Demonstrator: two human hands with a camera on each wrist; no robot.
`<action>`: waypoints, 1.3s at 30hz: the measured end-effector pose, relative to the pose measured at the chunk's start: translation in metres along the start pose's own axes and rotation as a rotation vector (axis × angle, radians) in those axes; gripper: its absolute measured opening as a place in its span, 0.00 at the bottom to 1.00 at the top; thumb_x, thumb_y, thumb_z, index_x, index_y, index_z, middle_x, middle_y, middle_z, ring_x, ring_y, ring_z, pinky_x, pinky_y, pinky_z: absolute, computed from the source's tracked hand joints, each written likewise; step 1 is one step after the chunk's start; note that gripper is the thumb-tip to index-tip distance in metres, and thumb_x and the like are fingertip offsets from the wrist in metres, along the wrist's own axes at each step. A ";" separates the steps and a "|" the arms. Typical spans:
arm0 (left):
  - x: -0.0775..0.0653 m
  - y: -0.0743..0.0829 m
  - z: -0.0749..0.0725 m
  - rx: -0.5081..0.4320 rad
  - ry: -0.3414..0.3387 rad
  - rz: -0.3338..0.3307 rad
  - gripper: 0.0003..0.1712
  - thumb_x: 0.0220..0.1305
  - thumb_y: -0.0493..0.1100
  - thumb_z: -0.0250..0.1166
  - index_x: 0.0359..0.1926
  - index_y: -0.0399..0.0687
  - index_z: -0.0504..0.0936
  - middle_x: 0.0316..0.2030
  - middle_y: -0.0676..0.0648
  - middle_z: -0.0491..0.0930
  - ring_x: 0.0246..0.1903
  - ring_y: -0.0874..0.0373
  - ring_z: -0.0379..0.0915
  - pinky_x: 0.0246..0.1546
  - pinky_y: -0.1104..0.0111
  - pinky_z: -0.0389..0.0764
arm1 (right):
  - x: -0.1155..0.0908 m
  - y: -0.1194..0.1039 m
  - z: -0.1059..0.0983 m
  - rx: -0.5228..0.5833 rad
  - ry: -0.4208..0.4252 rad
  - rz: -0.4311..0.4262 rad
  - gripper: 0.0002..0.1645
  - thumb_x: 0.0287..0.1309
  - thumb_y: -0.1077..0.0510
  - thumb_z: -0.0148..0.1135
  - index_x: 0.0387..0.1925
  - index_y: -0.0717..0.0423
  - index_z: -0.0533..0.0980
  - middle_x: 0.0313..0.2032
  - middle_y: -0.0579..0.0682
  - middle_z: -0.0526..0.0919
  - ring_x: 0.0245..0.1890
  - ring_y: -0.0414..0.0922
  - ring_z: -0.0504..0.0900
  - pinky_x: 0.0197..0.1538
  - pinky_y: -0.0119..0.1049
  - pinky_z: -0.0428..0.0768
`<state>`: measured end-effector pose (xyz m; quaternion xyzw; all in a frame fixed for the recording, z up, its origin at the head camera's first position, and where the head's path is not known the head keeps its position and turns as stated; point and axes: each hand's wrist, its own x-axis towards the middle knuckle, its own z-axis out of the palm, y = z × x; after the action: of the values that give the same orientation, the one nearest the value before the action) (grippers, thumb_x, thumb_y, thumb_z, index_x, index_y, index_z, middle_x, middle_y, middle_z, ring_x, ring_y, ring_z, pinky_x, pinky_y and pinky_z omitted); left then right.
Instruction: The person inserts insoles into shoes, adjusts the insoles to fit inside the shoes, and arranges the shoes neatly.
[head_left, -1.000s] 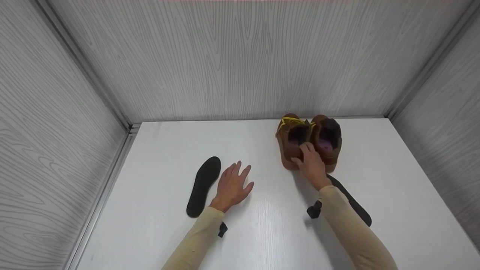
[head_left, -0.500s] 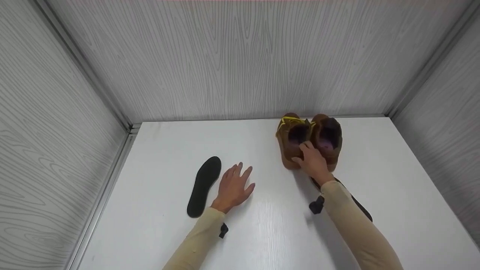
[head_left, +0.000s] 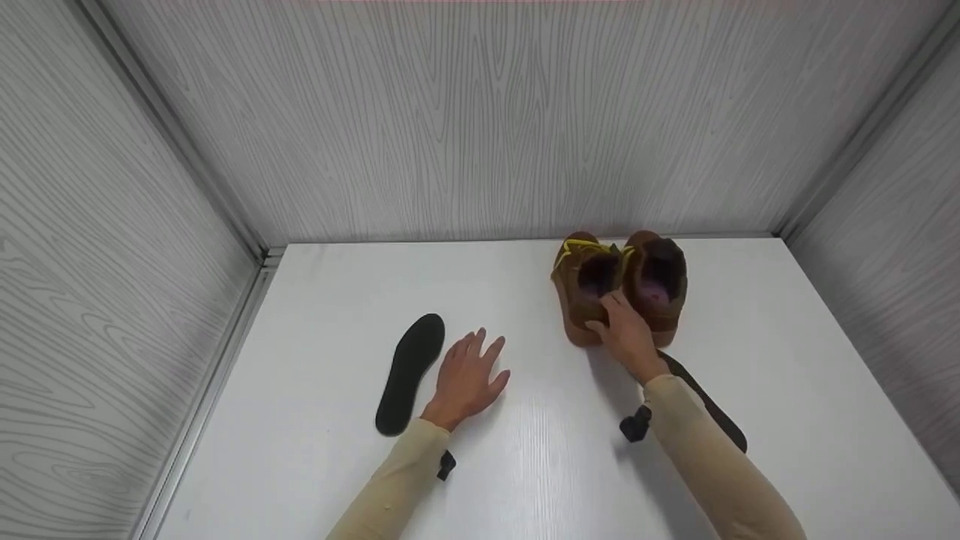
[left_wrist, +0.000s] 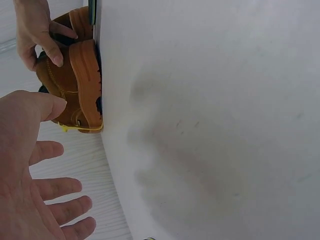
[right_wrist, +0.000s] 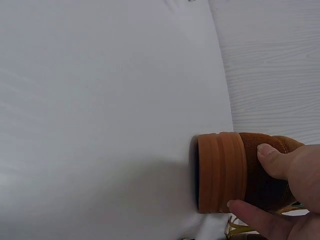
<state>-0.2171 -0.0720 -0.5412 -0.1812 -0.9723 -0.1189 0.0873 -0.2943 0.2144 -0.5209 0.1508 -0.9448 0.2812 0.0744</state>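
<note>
Insole [head_left: 729, 429] half-hidden behind the sleeve [head_left: 712, 457], lower right
Right hand [head_left: 628, 334] pinches a brown shoe's heel [head_left: 581, 326]; left hand [head_left: 465, 379] just splayed mid-frame, holding nothing

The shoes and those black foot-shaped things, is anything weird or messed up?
Maybe: two black insoles lie on the white table, outside the brown shoes. One is beside the left hand; the other is partly hidden by the right sleeve. That looks odd because insoles usually sit inside shoes. I see nothing spilled.
</note>
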 end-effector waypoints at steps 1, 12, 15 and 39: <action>-0.001 0.000 0.000 -0.001 0.000 -0.002 0.30 0.66 0.56 0.56 0.66 0.50 0.70 0.64 0.38 0.65 0.64 0.43 0.59 0.62 0.53 0.60 | -0.003 -0.002 0.000 -0.005 0.006 0.002 0.22 0.62 0.56 0.62 0.54 0.60 0.70 0.59 0.57 0.69 0.54 0.52 0.72 0.56 0.49 0.70; -0.009 -0.001 0.001 -0.010 -0.007 -0.020 0.31 0.66 0.56 0.55 0.66 0.50 0.69 0.65 0.38 0.64 0.64 0.43 0.58 0.62 0.53 0.59 | -0.035 -0.023 0.010 -0.083 0.062 -0.002 0.17 0.57 0.52 0.67 0.44 0.55 0.74 0.46 0.51 0.75 0.39 0.48 0.76 0.41 0.48 0.77; -0.013 -0.002 0.002 -0.018 -0.007 -0.028 0.30 0.66 0.56 0.55 0.66 0.50 0.69 0.65 0.38 0.64 0.65 0.43 0.58 0.63 0.53 0.58 | -0.043 -0.028 0.013 -0.094 0.070 -0.013 0.18 0.56 0.51 0.68 0.45 0.55 0.76 0.48 0.51 0.76 0.39 0.48 0.77 0.41 0.49 0.78; -0.026 -0.003 0.003 -0.076 0.015 -0.038 0.30 0.65 0.56 0.56 0.65 0.48 0.71 0.64 0.36 0.66 0.63 0.41 0.59 0.61 0.51 0.60 | -0.100 -0.082 0.025 -0.245 0.111 -0.223 0.20 0.45 0.43 0.73 0.38 0.48 0.81 0.32 0.41 0.73 0.18 0.35 0.68 0.20 0.31 0.66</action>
<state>-0.1951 -0.0828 -0.5498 -0.1648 -0.9698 -0.1585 0.0853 -0.1743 0.1598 -0.5230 0.2287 -0.9439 0.1617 0.1750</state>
